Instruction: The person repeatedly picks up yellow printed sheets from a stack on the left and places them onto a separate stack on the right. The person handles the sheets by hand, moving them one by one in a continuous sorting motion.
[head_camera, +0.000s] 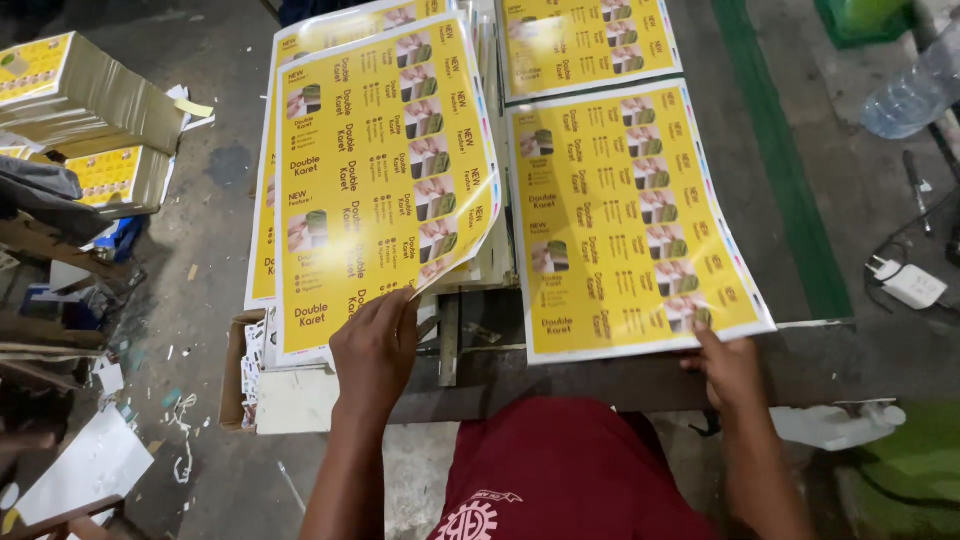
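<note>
Step looks like lifting one sheet off the pile. Left hand (375, 345) pinches the bottom edge of the curled yellow sheet (385, 160) on the left stack (262, 250); fingers closed on it. Next it needs a clean peel, I think. Right hand (728, 365) presses the flat yellow sheet (625, 215) on the counter (800, 365), fingers mostly hidden, so can't tell its grip.

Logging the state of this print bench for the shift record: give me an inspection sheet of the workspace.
Surface: dark worktable, mostly covered by sheets.
Job's things: left hand lifts the curled corner of a yellow printed sheet on a stack; right hand rests on the flat sheet.
Clutter: paper scraps on the floor, plastic bottle.
Fingers: bare, pinching sheet edges.
Cables: white charger with cord.
Surroundings: bundled stacks at left.
</note>
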